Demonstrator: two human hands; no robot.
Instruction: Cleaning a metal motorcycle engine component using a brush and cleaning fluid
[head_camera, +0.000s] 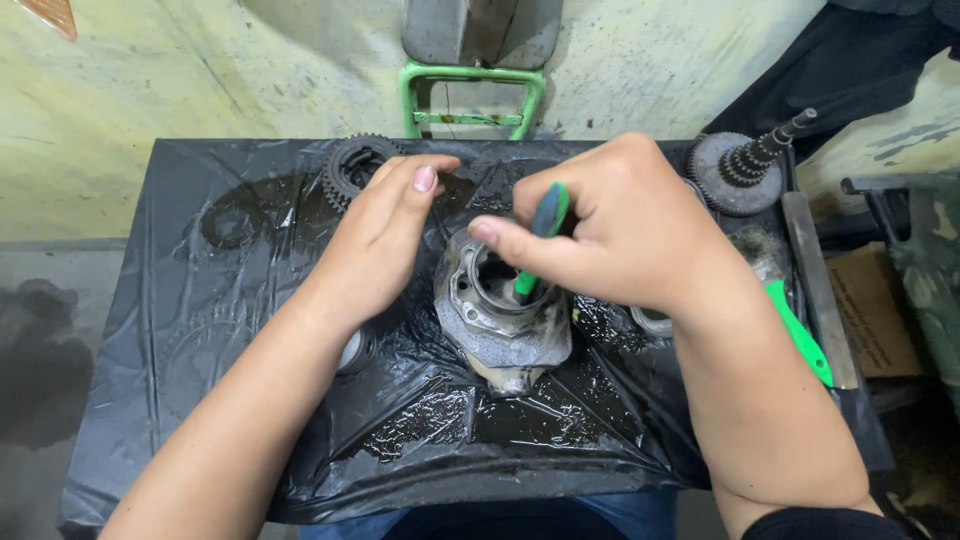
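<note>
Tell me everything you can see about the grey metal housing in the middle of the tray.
The grey metal housing looks like cast aluminium, dull and oil-stained, with a round open bore ringed by a lighter machined lip. It lies on wet black plastic sheeting, bore tilted upward. The left hand rests against its left side. The right hand grips a green-handled tool whose tip reaches into the bore. Its far edge is hidden by the hands.

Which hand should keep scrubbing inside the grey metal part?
Probably the right hand: it grips the green-handled brush, whose tip is inside the grey metal housing. The left hand holds no tool and steadies the housing's side.
</note>
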